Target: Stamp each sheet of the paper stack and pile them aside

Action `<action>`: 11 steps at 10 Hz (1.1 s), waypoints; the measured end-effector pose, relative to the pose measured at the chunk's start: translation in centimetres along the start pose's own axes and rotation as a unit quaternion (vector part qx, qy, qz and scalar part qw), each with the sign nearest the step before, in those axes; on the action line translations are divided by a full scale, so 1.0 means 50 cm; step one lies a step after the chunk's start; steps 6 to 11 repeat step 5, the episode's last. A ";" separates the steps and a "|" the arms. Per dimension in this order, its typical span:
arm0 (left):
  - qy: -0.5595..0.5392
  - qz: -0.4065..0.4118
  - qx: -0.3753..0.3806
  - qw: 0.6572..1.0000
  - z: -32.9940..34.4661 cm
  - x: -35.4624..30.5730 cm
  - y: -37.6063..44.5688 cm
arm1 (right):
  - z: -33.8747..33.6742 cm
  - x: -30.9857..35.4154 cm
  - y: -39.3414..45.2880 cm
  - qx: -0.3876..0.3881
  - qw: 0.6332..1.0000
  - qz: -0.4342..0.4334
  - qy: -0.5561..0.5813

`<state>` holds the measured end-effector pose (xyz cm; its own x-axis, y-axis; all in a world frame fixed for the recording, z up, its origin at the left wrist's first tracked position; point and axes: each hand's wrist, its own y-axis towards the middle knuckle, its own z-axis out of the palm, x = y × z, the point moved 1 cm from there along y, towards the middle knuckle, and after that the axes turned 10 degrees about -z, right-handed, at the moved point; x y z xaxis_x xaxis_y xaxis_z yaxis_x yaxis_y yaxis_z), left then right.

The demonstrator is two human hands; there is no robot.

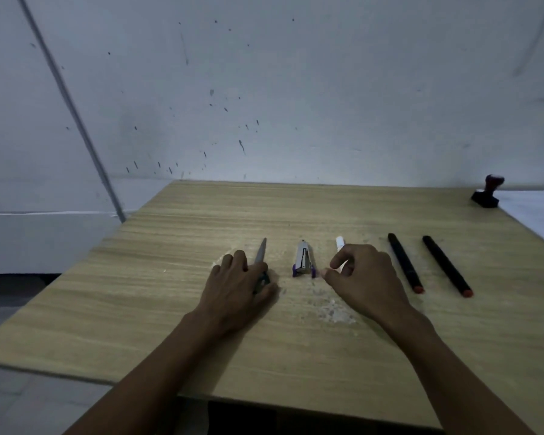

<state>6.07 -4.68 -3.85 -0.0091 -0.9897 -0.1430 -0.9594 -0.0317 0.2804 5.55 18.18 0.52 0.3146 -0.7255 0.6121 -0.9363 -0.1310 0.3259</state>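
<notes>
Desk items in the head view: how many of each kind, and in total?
Black markers with red ends: 2
Grey pen: 1
White marker: 1
Silver-and-purple stapler: 1
Dark rubber stamp: 1
White paper stack: 1
Total: 7

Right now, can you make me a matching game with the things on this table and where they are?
Things:
1. stamp
2. stapler
3. grey pen
4. white marker

Places:
A. between the two hands
B. under the left hand
C. far right corner, by the paper
D. behind the right hand

Pairs: 1-C, 2-A, 3-B, 4-D
</notes>
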 end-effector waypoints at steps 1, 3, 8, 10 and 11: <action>0.012 0.001 0.011 1.000 -0.001 0.001 -0.002 | -0.003 0.005 -0.003 -0.004 1.000 -0.004 0.006; 0.031 -0.013 0.027 0.999 -0.006 -0.003 -0.006 | -0.012 0.007 -0.005 -0.011 1.000 -0.008 -0.001; -0.006 -0.027 0.003 1.000 -0.024 -0.008 -0.010 | -0.025 0.005 -0.002 -0.024 1.000 -0.009 0.017; -0.006 -0.027 0.003 1.000 -0.024 -0.008 -0.010 | -0.025 0.005 -0.002 -0.024 1.000 -0.009 0.017; -0.006 -0.027 0.003 1.000 -0.024 -0.008 -0.010 | -0.025 0.005 -0.002 -0.024 1.000 -0.009 0.017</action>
